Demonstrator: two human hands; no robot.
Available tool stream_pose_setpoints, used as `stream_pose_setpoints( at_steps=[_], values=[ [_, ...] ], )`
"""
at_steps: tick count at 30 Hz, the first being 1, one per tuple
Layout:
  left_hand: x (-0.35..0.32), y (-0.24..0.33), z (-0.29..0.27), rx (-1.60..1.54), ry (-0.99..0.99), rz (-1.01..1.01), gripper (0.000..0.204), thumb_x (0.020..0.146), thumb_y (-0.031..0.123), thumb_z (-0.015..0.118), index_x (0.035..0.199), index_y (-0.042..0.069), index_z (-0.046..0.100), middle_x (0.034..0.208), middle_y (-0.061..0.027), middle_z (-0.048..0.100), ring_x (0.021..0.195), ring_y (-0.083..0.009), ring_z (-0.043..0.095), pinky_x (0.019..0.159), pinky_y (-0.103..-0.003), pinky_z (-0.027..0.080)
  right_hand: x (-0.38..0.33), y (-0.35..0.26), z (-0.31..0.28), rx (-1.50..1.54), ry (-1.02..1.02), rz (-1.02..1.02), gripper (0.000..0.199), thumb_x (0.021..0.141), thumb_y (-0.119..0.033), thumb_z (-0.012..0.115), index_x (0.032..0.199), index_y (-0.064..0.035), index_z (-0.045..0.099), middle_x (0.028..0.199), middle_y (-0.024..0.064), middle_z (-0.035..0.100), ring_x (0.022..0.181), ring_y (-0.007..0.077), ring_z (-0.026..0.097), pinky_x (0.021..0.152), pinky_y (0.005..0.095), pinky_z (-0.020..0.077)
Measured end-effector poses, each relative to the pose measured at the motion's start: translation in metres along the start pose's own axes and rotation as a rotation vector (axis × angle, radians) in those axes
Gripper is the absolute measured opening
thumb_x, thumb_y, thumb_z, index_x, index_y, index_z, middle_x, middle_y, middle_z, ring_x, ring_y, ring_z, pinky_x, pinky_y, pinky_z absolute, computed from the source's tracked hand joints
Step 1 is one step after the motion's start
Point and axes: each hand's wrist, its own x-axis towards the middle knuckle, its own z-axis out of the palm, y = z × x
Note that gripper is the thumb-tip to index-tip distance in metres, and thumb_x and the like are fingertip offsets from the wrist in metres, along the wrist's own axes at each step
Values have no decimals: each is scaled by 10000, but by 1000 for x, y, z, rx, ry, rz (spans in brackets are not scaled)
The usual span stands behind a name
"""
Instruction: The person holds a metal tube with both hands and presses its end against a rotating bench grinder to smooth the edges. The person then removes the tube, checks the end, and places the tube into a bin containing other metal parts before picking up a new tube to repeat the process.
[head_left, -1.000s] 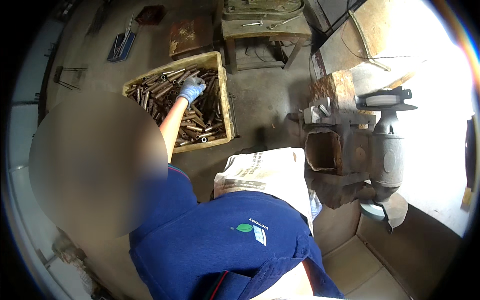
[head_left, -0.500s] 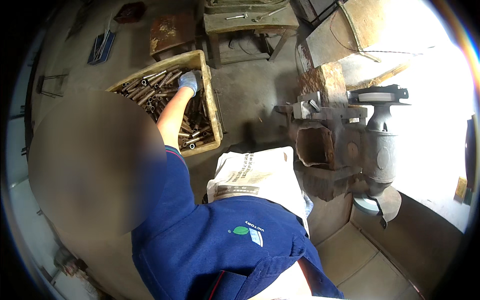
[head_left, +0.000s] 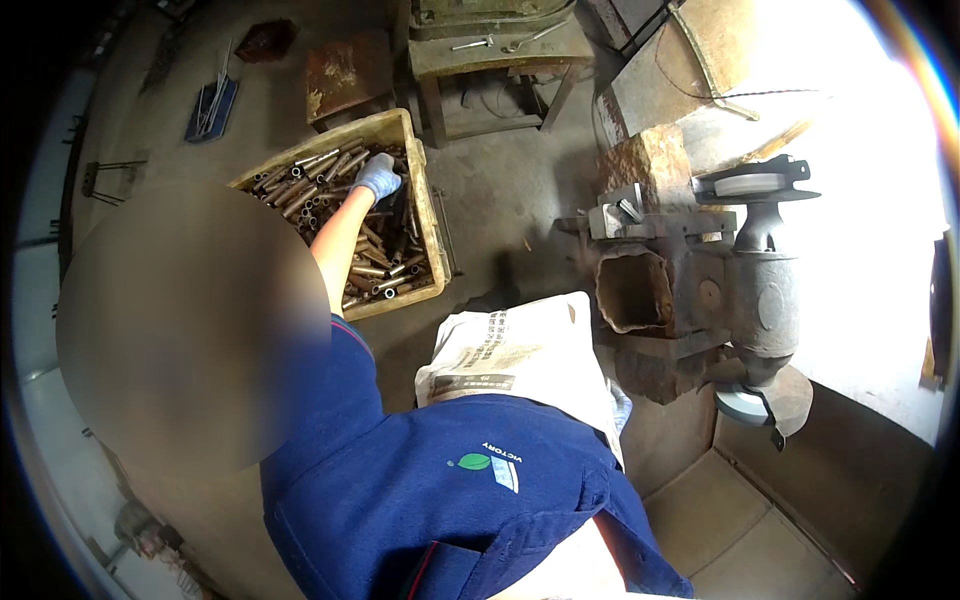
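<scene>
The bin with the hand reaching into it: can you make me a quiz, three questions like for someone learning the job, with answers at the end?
1. True or false: the left hand wears a blue glove.
2. What fills the bin?
A) bricks
B) metal tubes
C) ropes
3. Fill the gap: in the picture, the grinder is to the ___ of the bin.

Key: 1 true; 2 B; 3 right.

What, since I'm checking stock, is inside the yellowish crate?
The yellowish crate holds a jumbled heap of metal tubes. The gloved left hand covers some, and blur hides the lower-left corner; the heap's lower layers and the crate's floor cannot be seen.
</scene>
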Motion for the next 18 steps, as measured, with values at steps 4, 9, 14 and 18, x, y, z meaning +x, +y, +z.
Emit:
stream_pose_setpoints(
  at_steps=[4,9,14,18],
  values=[
    [-29,-24,-13,-692,336,235,283,784,183,663,1003,5,642,957,-134,675,926,-223,634,811,-307,478,8,19,-24,-148,40,-135,258,863,-186,636,954,56,634,883,87,651,780,149,586,732,279,480],
    [-108,65,-85,-1591,-73,476,183,858,148,617,967,1,618,858,-143,669,779,-213,654,681,-298,533,-1,-25,-20,-291,15,-470,178,847,-83,596,949,57,637,926,111,662,850,189,617,805,285,471],
    [-167,218,-87,-1399,-602,691,330,891,269,564,1012,-37,577,734,-122,638,683,-204,653,531,-245,521,-24,-143,27,-384,12,-793,205,797,-16,587,984,54,636,997,160,654,948,219,611,841,294,468],
    [-223,314,-76,-963,-816,817,289,874,276,597,960,2,623,679,-54,625,529,-72,560,449,-193,426,-40,-184,37,-377,-11,-956,320,700,-100,687,996,12,640,1121,165,597,995,274,608,851,320,478]
  ],
)
